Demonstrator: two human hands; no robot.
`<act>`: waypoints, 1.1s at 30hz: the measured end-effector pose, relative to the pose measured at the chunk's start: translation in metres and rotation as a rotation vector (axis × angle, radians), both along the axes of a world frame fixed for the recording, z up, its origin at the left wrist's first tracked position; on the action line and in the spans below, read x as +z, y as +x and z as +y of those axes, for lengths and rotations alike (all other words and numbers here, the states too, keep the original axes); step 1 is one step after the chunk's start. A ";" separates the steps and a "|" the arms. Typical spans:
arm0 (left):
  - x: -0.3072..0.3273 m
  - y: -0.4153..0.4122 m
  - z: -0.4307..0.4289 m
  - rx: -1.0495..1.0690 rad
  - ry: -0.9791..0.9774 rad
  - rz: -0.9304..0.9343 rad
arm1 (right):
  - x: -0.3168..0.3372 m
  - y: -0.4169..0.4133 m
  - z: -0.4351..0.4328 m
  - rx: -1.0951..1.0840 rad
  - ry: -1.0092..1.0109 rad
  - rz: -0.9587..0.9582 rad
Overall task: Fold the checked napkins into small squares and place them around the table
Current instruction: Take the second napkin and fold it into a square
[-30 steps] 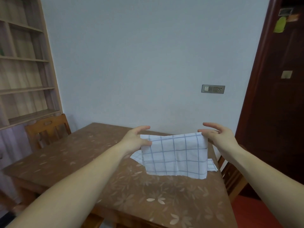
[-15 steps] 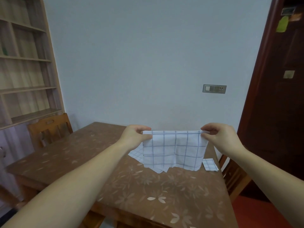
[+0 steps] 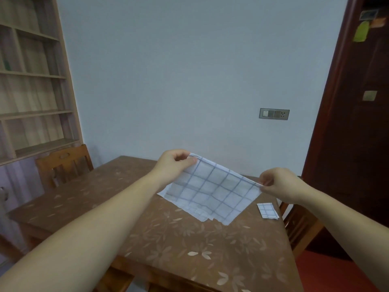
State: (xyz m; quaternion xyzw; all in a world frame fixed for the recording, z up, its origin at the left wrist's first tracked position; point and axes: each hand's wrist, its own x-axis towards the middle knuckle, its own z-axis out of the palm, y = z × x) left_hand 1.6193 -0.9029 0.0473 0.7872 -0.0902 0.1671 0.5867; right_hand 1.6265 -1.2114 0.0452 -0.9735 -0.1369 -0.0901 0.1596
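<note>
Head view. Left hand [image 3: 174,163] pinched closed on the upper left corner of the checked napkin [image 3: 212,192]; right hand [image 3: 277,184] pinched closed on the opposite corner, lower than the left. Napkin stretched taut between both, tilted, hanging in layers above the table [image 3: 189,245], lower point near or touching the top, cannot tell which. Small folded napkin [image 3: 267,210] lying flat near the table's right edge. Wooden chair [image 3: 63,163] at the far left side.
</note>
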 end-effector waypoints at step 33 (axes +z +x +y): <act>0.028 -0.001 -0.039 -0.059 0.129 -0.186 | 0.022 -0.013 0.068 0.361 0.332 0.170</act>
